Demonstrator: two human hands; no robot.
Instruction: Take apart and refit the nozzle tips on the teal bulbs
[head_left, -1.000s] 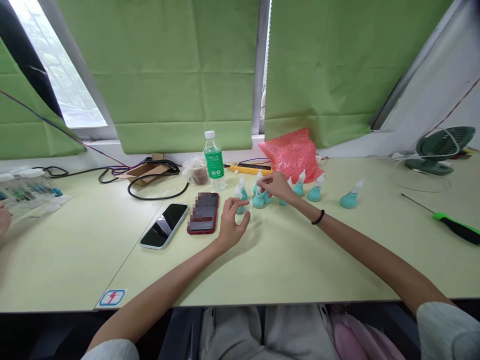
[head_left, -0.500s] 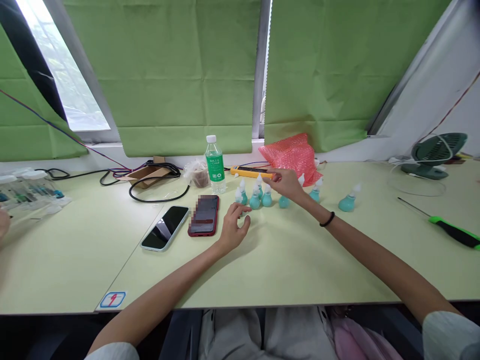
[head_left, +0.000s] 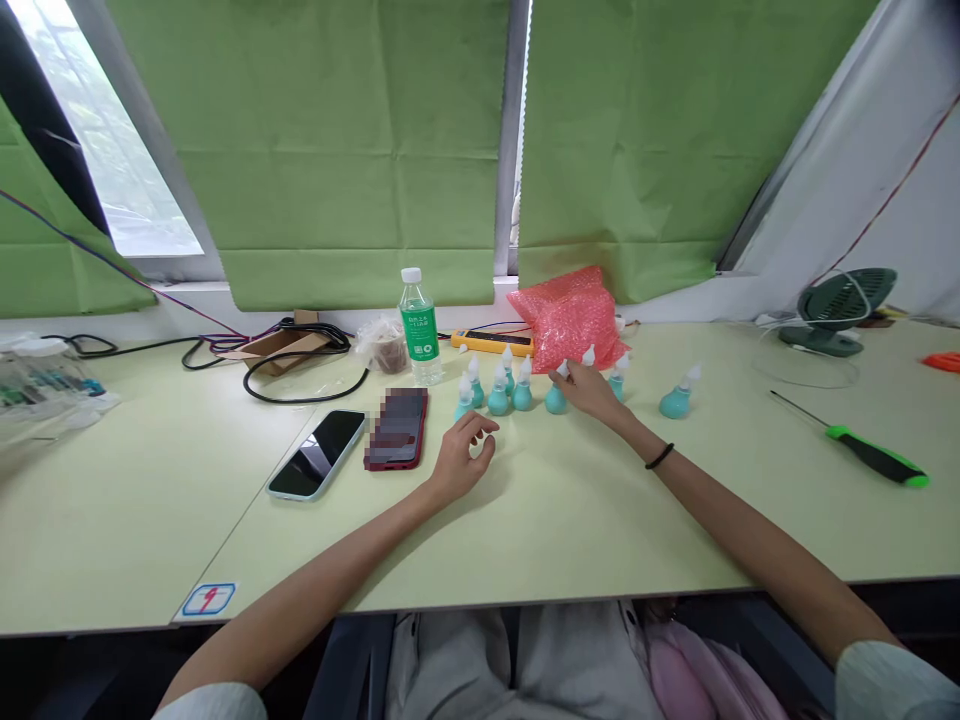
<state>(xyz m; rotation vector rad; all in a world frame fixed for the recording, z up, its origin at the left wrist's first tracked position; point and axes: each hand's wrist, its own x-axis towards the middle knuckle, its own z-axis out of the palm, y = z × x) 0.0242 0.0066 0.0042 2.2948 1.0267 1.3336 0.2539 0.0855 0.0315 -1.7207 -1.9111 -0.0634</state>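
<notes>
Several small teal squeeze bulbs with white pointed tips stand upright on the table. At the right end of the main group, my right hand (head_left: 590,388) has its fingertips closed around the white tip of one teal bulb (head_left: 556,400), whose base rests on the tabletop. My left hand (head_left: 459,458) hovers low over the table with curved fingers apart and nothing in them. Just beyond it are the leftmost teal bulb (head_left: 464,401) and a second teal bulb (head_left: 499,401). Off to the right, one teal bulb (head_left: 676,402) stands alone.
Two phones, one pale (head_left: 318,455) and one red-edged (head_left: 397,430), lie left of my left hand. Behind are a water bottle (head_left: 421,330), a yellow tool (head_left: 491,343) and a pink bubble-wrap bag (head_left: 574,320). A screwdriver (head_left: 874,453) and small fan (head_left: 840,305) are at right.
My right hand has moved down and slightly right, from above the clustered bulbs to the tip of another bulb. My left hand has barely moved. The view has shifted slightly.
</notes>
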